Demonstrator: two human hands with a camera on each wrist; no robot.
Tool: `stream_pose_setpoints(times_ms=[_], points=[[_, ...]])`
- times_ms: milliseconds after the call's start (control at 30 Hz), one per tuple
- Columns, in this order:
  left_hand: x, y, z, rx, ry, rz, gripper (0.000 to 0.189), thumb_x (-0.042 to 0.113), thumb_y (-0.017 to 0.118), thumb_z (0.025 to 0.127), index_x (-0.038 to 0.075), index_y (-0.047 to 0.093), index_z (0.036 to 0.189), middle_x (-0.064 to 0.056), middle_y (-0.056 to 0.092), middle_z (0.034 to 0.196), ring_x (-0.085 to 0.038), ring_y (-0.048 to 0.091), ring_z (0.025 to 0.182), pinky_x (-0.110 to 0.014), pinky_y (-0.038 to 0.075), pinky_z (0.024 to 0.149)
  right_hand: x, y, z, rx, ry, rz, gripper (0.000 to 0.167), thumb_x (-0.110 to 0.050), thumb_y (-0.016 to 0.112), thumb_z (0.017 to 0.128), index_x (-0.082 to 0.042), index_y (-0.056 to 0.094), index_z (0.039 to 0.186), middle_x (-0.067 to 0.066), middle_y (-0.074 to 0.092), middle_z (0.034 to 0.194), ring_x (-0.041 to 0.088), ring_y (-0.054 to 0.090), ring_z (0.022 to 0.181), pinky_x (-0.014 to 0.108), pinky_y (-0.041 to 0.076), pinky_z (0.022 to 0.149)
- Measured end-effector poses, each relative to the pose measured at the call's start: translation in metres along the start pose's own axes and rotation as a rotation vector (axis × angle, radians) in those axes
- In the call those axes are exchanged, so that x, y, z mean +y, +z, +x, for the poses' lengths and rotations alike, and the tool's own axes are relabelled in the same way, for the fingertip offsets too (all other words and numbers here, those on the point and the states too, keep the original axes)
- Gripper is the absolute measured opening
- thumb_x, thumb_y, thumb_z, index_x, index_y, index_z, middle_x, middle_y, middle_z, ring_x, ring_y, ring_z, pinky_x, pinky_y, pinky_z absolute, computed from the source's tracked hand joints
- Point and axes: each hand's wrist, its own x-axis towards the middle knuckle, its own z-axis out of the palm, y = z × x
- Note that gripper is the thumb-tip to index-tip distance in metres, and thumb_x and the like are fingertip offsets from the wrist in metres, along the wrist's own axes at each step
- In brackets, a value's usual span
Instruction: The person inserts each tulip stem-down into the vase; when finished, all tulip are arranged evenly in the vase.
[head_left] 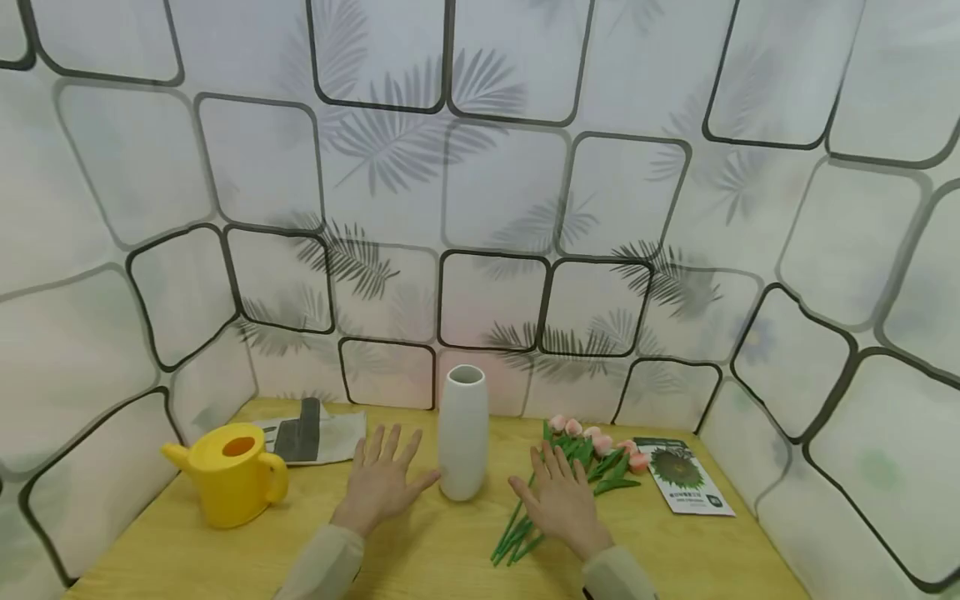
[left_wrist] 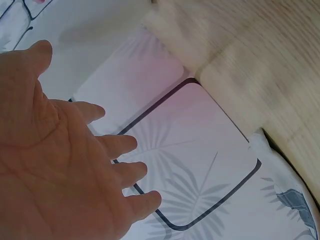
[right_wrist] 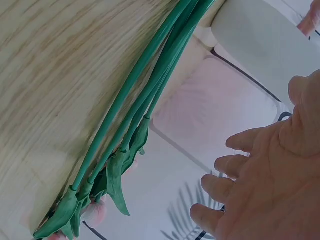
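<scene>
My left hand point(head_left: 382, 485) is held over the table with its fingers spread, just left of a tall white vase point(head_left: 462, 433); nothing is in it. To the vase's right, my right hand point(head_left: 562, 500) is likewise spread and holds nothing. It hovers above the green stems of a bunch of pink tulips point(head_left: 600, 442), partly hiding them. In the right wrist view the stems point(right_wrist: 145, 100) and leaves lie on the wood, apart from the fingers. The left wrist view shows the left palm point(left_wrist: 55, 165) with its fingers straight.
A yellow watering can point(head_left: 232, 479) stands at the left, its spout to the left. Behind it lies a folded cloth point(head_left: 337, 437) with a dark grey pattern. A seed packet point(head_left: 682, 475) with a sunflower picture is at the right. Patterned fabric walls point(head_left: 495, 300) enclose the wooden table point(head_left: 420, 567).
</scene>
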Motion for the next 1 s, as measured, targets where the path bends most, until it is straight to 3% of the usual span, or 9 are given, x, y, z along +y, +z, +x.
stream_pose_setpoints(times_ms=[367, 533, 667, 833, 933, 1000], points=[[0.000, -0.002, 0.003, 0.035, 0.011, 0.023, 0.078, 0.069, 0.044, 0.093, 0.021, 0.034, 0.154, -0.020, 0.024, 0.160, -0.043, 0.011, 0.149, -0.063, 0.007, 0.118, -0.004, -0.004, 0.001, -0.005, 0.005, 0.023, 0.074, -0.057, 0.035, 0.102, -0.002, 0.034, 0.152, 0.021, 0.022, 0.160, 0.042, 0.017, 0.148, 0.064, 0.012, 0.117], [-0.002, 0.000, 0.007, 0.170, 0.044, -0.029, 0.071, 0.058, 0.053, 0.095, 0.010, 0.045, 0.147, -0.024, 0.043, 0.148, -0.045, 0.032, 0.141, -0.064, 0.025, 0.113, 0.000, -0.002, 0.004, 0.025, -0.007, 0.105, 0.078, -0.061, 0.034, 0.100, -0.001, 0.037, 0.150, 0.023, 0.029, 0.157, 0.044, 0.025, 0.145, 0.065, 0.020, 0.114], [0.002, -0.003, 0.014, 0.258, 0.058, -0.158, 0.066, 0.053, 0.056, 0.096, 0.006, 0.050, 0.142, -0.023, 0.054, 0.137, -0.041, 0.049, 0.128, -0.060, 0.041, 0.102, 0.008, -0.002, 0.005, 0.072, 0.044, 0.386, 0.073, -0.058, 0.039, 0.101, -0.002, 0.041, 0.148, 0.024, 0.042, 0.150, 0.046, 0.039, 0.137, 0.065, 0.033, 0.108], [0.005, -0.007, 0.021, 0.205, 0.034, -0.467, 0.062, 0.052, 0.053, 0.098, 0.007, 0.050, 0.140, -0.020, 0.058, 0.134, -0.037, 0.054, 0.124, -0.055, 0.048, 0.097, 0.020, -0.003, 0.002, 0.086, 0.123, 0.754, 0.060, -0.048, 0.047, 0.101, -0.005, 0.048, 0.145, 0.021, 0.050, 0.144, 0.043, 0.047, 0.131, 0.059, 0.041, 0.104], [0.008, -0.009, 0.024, 0.163, 0.015, -0.661, 0.062, 0.054, 0.054, 0.096, 0.011, 0.050, 0.141, -0.017, 0.060, 0.133, -0.034, 0.055, 0.125, -0.054, 0.049, 0.097, 0.030, -0.004, 0.000, 0.093, 0.161, 0.893, 0.052, -0.037, 0.054, 0.101, -0.003, 0.052, 0.141, 0.020, 0.053, 0.142, 0.039, 0.049, 0.130, 0.054, 0.043, 0.105], [0.012, -0.010, 0.026, 0.164, 0.009, -0.733, 0.065, 0.057, 0.056, 0.094, 0.015, 0.049, 0.142, -0.014, 0.060, 0.133, -0.032, 0.054, 0.126, -0.052, 0.048, 0.098, 0.039, -0.004, 0.001, 0.111, 0.188, 0.927, 0.047, -0.032, 0.057, 0.100, -0.001, 0.057, 0.136, 0.020, 0.057, 0.137, 0.035, 0.055, 0.125, 0.049, 0.047, 0.101]])
